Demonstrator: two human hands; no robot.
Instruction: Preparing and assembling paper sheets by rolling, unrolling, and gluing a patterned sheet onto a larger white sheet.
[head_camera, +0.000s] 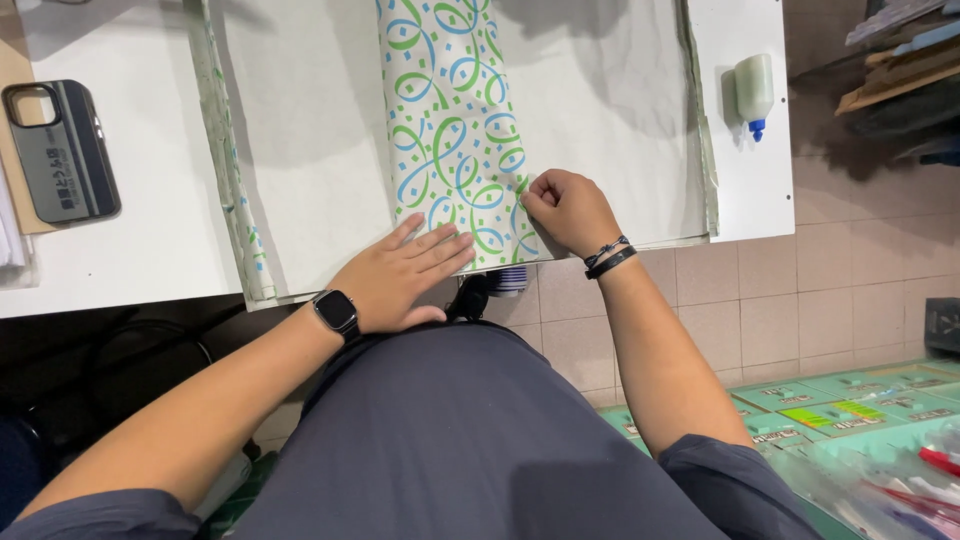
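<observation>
Wrapping paper (300, 130) spread blank side up across white table (120, 260), near edge hanging just past the table edge. Middle strip folded over, printed side up: folded flap (450, 130) with green and blue swirls, running from far edge to near edge.

Left hand (400, 280) laid flat, fingers together and extended, palm pressing the sheet at the near edge, fingertips touching the flap's left border. Holding nothing, only pinning. Watch (337, 313) on that wrist.

Right hand (568, 210) curled, thumb and fingertips pinched on the flap's right edge near its lower corner. Dark bracelets (610, 257) on wrist.

Handling, by judgement: thin, very light, limp sheet; creases readily, tears at edges if tugged. Probably slides easily on the smooth tabletop, hence worth pinning flat. Best grip at the fold edge or corners, with fingertips, pulling along the crease rather than across.

Glue bottle (754, 92) lying at the table's right end, well apart from both hands. Phone (62, 150) face down at far left. Tiled floor (800, 290) below.
</observation>
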